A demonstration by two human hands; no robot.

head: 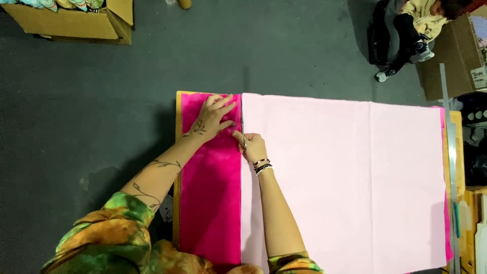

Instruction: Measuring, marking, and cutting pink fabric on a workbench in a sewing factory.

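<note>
Left hand (212, 117): flat, fingers spread, pressing smooth magenta sheet (210, 203).
Right hand (252, 147): closed around metal scissors (243, 133), at pale pink sheet (350, 182) edge.

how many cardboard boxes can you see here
2: one open cardboard box at the top left on the floor, another cardboard box at the top right edge. Others may lie out of view.

Single head-worn view, straight down, from well above the fabric-covered table (177, 152).
</note>
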